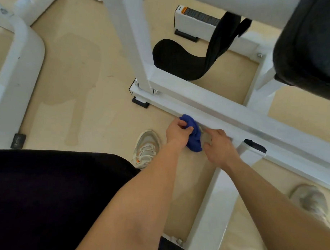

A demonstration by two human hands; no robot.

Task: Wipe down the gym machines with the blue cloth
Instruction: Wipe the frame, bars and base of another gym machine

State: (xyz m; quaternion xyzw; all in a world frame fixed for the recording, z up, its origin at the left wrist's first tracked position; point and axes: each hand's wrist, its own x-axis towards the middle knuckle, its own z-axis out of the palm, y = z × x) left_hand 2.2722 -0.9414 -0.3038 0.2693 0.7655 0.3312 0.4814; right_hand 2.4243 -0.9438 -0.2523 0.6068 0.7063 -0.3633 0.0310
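Fingers (180, 123) and thumb of the left hand (177, 133) curl round the bunched blue cloth (194, 140), holding it against the near edge of the gym machine's low white beam (235, 119). Just beside it the right hand (218, 146) rests at the same beam with fingers bent, their tips close to the cloth; whether they pinch it cannot be told. Beyond the beam a curved black pad (181, 60) hangs over the beige floor (77, 84), and a pale trainer (146, 148) stands just left of the hands.
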